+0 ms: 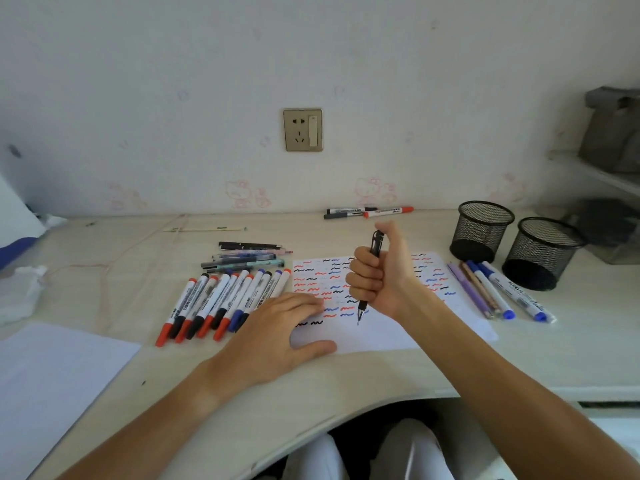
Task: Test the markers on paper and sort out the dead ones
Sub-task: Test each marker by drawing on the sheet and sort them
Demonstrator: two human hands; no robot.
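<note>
Head view: slim black pen, fisted right-hand grip.

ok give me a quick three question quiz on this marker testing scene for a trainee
1. True or false: the left hand lies flat on the test paper.
2. How does the right hand hold the black pen?
A. in a fist, tip down
B. pinched sideways by the cap
C. lying on an open palm
3. Fill in: the two mesh pen cups stand to the ____ of the paper.

Key
1. True: its fingers are spread on the sheet's near left corner.
2. A: the tip hangs just above the paper, below the rows of squiggles.
3. right, with a few pens lying between them and the sheet.
</note>
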